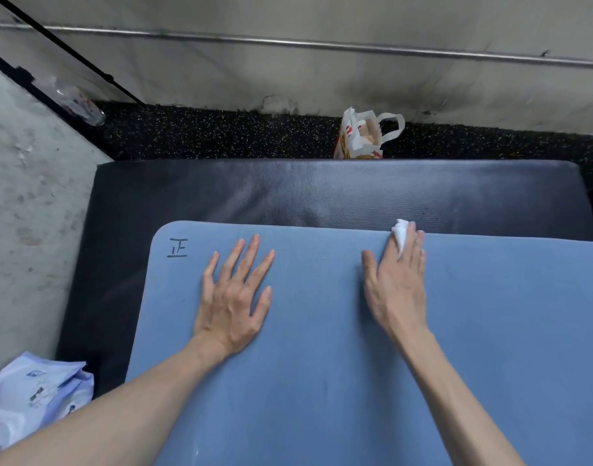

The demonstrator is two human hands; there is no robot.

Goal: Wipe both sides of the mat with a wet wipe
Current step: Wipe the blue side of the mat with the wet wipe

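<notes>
Blue mat: flat on a dark pad on the floor, marked side up, far edge just short of the pad's far edge.

Progress, judged: first side under wiping, wet wipe at the far edge; no visible wet trace to show how much is covered. Underside not yet wiped; flip and second pass left.

Right hand: palm down on mat, fingers straight and close together, wipe pressed beneath fingertips, white fold showing past them. Grip not closed; a flat press, not a pinch.

Left hand: flat, fingers spread, nothing held, bracing the mat.

Wipe packet: on floor, near left.
</notes>
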